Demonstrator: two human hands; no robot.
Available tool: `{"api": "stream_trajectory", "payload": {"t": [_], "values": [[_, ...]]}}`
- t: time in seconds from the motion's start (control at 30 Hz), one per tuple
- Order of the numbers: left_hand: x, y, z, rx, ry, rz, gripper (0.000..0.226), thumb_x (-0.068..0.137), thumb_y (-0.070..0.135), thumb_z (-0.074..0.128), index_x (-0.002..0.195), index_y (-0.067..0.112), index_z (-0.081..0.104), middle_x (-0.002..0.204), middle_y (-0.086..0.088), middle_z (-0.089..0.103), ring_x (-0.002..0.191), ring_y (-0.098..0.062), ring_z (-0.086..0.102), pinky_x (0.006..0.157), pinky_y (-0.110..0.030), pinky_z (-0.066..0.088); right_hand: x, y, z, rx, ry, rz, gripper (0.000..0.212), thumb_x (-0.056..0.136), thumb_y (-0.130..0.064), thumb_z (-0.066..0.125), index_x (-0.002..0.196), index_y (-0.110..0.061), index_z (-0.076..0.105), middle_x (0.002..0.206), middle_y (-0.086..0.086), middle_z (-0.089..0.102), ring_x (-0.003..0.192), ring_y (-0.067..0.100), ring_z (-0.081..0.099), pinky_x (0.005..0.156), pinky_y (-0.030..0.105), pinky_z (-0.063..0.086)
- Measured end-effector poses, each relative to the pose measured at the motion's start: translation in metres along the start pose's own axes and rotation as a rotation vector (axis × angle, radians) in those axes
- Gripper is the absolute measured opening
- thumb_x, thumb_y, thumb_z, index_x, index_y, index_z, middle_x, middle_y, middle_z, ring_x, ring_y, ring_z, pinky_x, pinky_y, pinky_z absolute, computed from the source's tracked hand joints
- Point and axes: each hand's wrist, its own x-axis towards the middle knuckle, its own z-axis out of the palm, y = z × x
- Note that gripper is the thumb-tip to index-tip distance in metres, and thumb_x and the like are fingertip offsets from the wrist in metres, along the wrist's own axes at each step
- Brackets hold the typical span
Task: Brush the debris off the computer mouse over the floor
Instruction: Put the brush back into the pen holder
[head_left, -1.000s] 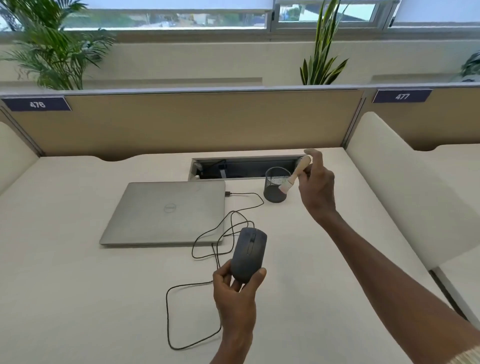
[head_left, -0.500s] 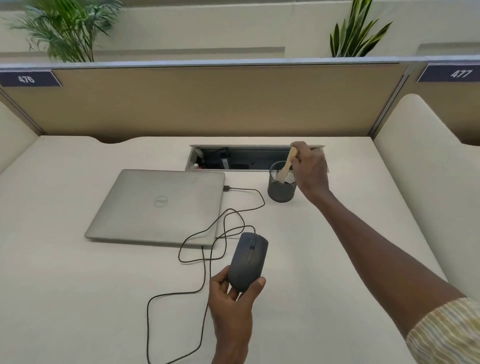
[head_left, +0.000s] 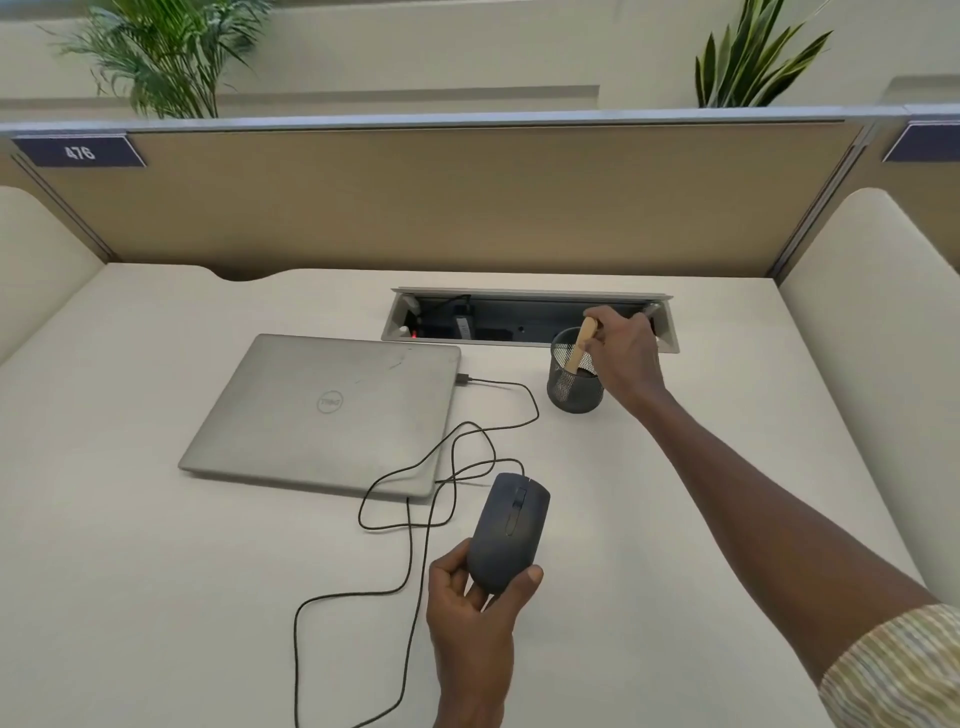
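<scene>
Change: your right hand (head_left: 626, 358) has come down since a second ago, when it held the small wooden-handled brush (head_left: 582, 345) clear above the black wire-mesh pen cup (head_left: 574, 384); now the brush stands tilted inside the cup, bristle end down and hidden.
Right hand: your fingers curl round the top of the brush handle at the cup's rim; your arm stretches forward across the bench, a striped sleeve (head_left: 904, 670) at its near end.
Left hand: your left hand (head_left: 475, 597) grips the rear of the dark grey wired computer mouse (head_left: 509, 530), thumb on its right side, fingers on its left.
Mouse: you hold it over the cream bench (head_left: 156, 571), in front of the laptop's near right corner, nose pointing away from you, scroll wheel up.
Cable: the thin black mouse cable (head_left: 410, 535) loops over the bench and the laptop's corner, and its plug sits in the laptop's right edge.
Laptop: the closed silver laptop (head_left: 324, 410) lies flat to the left of the pen cup.
Cable tray: the open grey recessed cable tray (head_left: 519, 317) lies just behind the cup, with plugs inside.
Surround: a tan partition panel (head_left: 415, 202) with a dark number plate reading 476 (head_left: 79, 152) backs the bench; two green potted plants (head_left: 171, 52) rise behind it.
</scene>
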Motion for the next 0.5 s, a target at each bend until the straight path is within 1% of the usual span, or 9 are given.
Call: {"api": "stream_trajectory", "payload": {"t": [0.1, 0.2, 0.27, 0.37, 0.43, 0.5], "values": [[-0.001, 0.000, 0.003, 0.011, -0.006, -0.001, 0.082, 0.036, 0.026, 0.096, 0.111, 0.022, 0.062, 0.105, 0.007, 0.077, 0.091, -0.016, 0.078, 0.066, -0.018, 0.058, 0.005, 0.003, -0.001, -0.102, 0.023, -0.062, 0.040, 0.091, -0.010, 0.066, 0.131, -0.011, 0.064, 0.114, 0.021, 0.063, 0.111, 0.039, 0.048, 0.095, 0.047, 0.044], [0.000, -0.001, 0.005, 0.014, -0.008, 0.004, 0.077, 0.041, 0.020, 0.096, 0.111, 0.022, 0.062, 0.104, 0.007, 0.078, 0.090, -0.015, 0.078, 0.067, -0.017, 0.058, 0.011, 0.007, -0.001, -0.164, 0.016, -0.042, 0.040, 0.093, -0.012, 0.064, 0.133, -0.010, 0.063, 0.121, 0.020, 0.056, 0.118, 0.037, 0.042, 0.097, 0.044, 0.039], [0.000, 0.000, 0.007, 0.007, -0.012, 0.005, 0.077, 0.042, 0.019, 0.096, 0.111, 0.022, 0.062, 0.105, 0.008, 0.078, 0.091, -0.015, 0.077, 0.067, -0.017, 0.058, 0.015, 0.010, 0.000, -0.187, 0.000, -0.024, 0.037, 0.094, -0.014, 0.064, 0.131, -0.010, 0.063, 0.125, 0.019, 0.051, 0.120, 0.037, 0.040, 0.098, 0.045, 0.040], [-0.001, -0.001, 0.008, -0.008, -0.012, 0.004, 0.082, 0.037, 0.027, 0.096, 0.112, 0.023, 0.062, 0.105, 0.010, 0.077, 0.093, -0.014, 0.077, 0.067, -0.018, 0.059, 0.017, 0.014, 0.001, -0.204, -0.022, -0.013, 0.036, 0.094, -0.018, 0.063, 0.129, -0.010, 0.063, 0.126, 0.019, 0.048, 0.122, 0.038, 0.039, 0.100, 0.046, 0.041], [-0.001, -0.002, 0.009, -0.014, -0.008, -0.001, 0.082, 0.038, 0.028, 0.096, 0.112, 0.024, 0.061, 0.106, 0.011, 0.077, 0.095, -0.014, 0.077, 0.067, -0.019, 0.059, 0.016, 0.014, -0.001, -0.195, -0.033, -0.007, 0.042, 0.095, -0.022, 0.063, 0.135, -0.010, 0.059, 0.129, 0.020, 0.047, 0.124, 0.038, 0.039, 0.103, 0.047, 0.039], [-0.002, -0.002, 0.010, -0.014, -0.005, -0.002, 0.081, 0.039, 0.029, 0.096, 0.112, 0.025, 0.061, 0.106, 0.013, 0.077, 0.096, -0.013, 0.077, 0.069, -0.022, 0.059, 0.010, 0.012, -0.004, -0.167, -0.005, -0.008, 0.050, 0.096, -0.026, 0.063, 0.141, -0.008, 0.054, 0.131, 0.022, 0.046, 0.126, 0.039, 0.039, 0.106, 0.046, 0.037]]}}
